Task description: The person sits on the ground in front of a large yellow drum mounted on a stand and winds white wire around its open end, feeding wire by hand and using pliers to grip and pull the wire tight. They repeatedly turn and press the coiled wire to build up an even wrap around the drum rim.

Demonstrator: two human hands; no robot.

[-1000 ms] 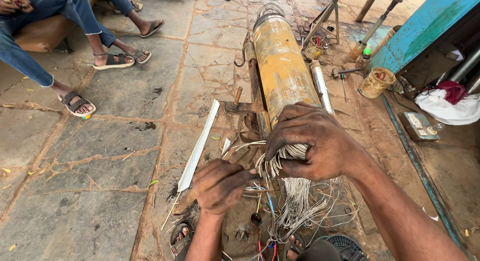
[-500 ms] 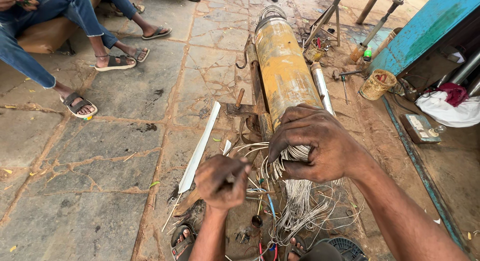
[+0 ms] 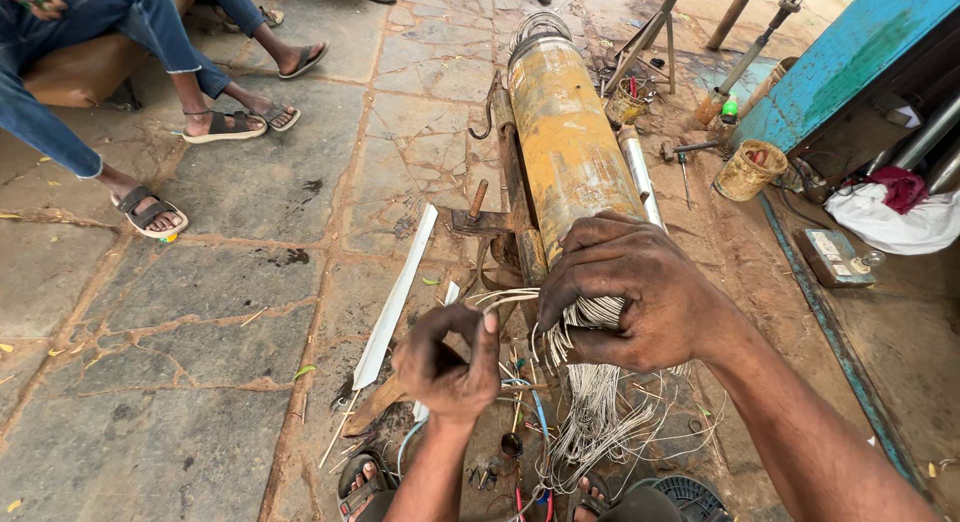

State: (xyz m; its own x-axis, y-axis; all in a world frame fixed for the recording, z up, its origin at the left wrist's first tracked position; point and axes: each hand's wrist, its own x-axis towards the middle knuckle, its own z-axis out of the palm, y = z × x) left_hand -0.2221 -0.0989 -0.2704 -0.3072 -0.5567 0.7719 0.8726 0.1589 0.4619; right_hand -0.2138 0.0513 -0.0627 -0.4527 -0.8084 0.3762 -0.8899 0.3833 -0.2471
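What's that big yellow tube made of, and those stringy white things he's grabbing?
The yellow cylinder looks like painted metal, worn and rust-stained. The white strands under the right hand seem to be thin coated wires: they bend and hold curls.

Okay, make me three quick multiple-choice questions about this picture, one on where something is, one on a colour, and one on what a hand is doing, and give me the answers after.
1. Where does the white strip lie?
A. On the floor, left of the cylinder
B. On top of the cylinder
C. In the basket

2. What colour is the cylinder's body?
A. Green
B. Yellow-orange
C. Black

3. What is the right hand doing?
A. Hanging free
B. Holding a hammer
C. Gripping the wire bundle at the cylinder's near end

Answers: 1 A, the strip rests on the stone slabs beside the cylinder. 2 B, its worn shell is yellow-orange. 3 C, the fingers close over the pale wires; the left hand pinches one strand.
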